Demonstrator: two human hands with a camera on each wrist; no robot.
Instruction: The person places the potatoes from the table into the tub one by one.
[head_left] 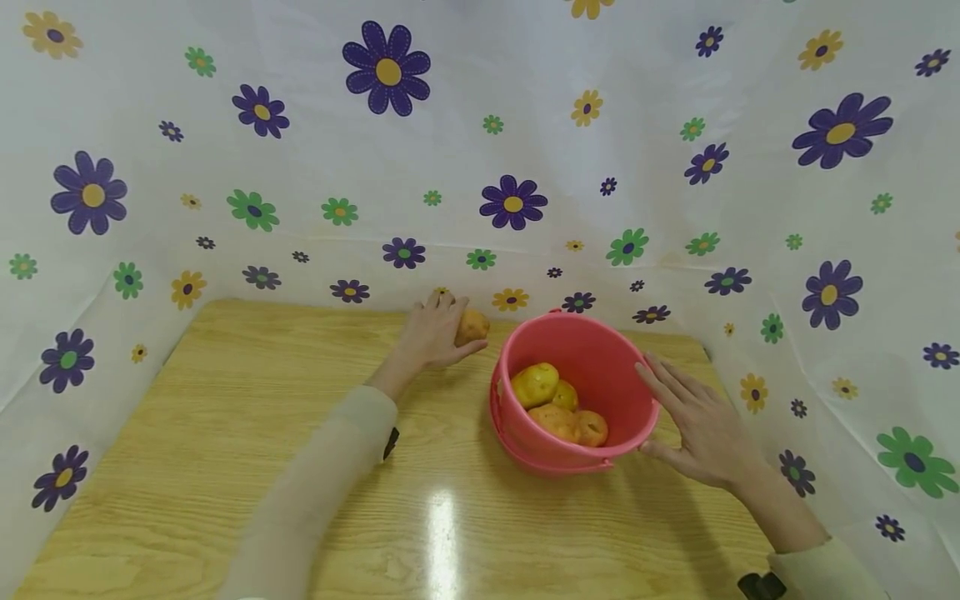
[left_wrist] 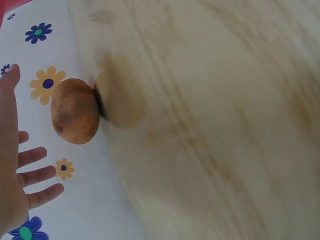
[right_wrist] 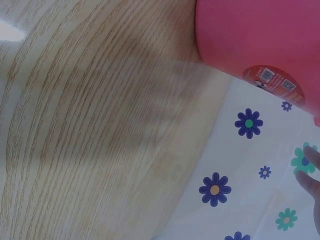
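A lone potato [head_left: 472, 327] sits at the back edge of the wooden table, and my left hand [head_left: 437, 333] is right beside it. In the left wrist view that hand's fingers are spread, with a gap between them and the brown potato [left_wrist: 75, 111]. Right of it stands a pink bucket [head_left: 600, 362], holding several potatoes [head_left: 553, 422], some yellower than others. My right hand [head_left: 697, 425] is at the bucket's right rim, fingers extended against it and thumb lower down. Only a little of the right hand [right_wrist: 311, 172] shows in the right wrist view.
A white sheet [head_left: 450, 150] printed with flowers hangs behind the table [head_left: 262, 400] and along both sides. The bucket's pink handle [head_left: 498, 421] hangs down its left side. A red label [right_wrist: 275, 82] is on the bucket's outer wall.
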